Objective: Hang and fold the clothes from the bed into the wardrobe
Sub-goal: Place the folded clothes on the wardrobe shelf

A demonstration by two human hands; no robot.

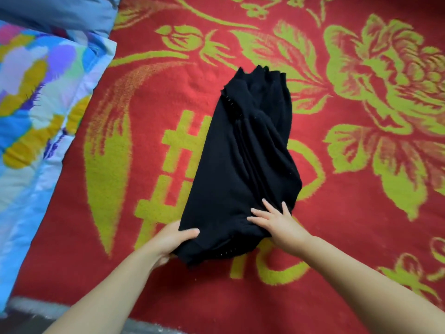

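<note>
- Red blanket (337,213) with yellow-green flower pattern covers the bed; it serves as the working surface and fills most of the view.
- Left of the blanket: a multicoloured quilt (36,104), with a blue-grey pillow (60,13) at its far end.
- Left hand (168,239) grips the near left corner of the black garment (240,160), thumb on top, fingers tucked under the cloth.
- Black garment lies mid-blanket, narrowed lengthwise, far end bunched.
- Right hand (277,222) presses flat on the garment's near right edge, fingers spread.
- Progress, judged: fold partly made; cross-fold and carrying to the wardrobe remain. Wardrobe not in view, no other clothes visible.
</note>
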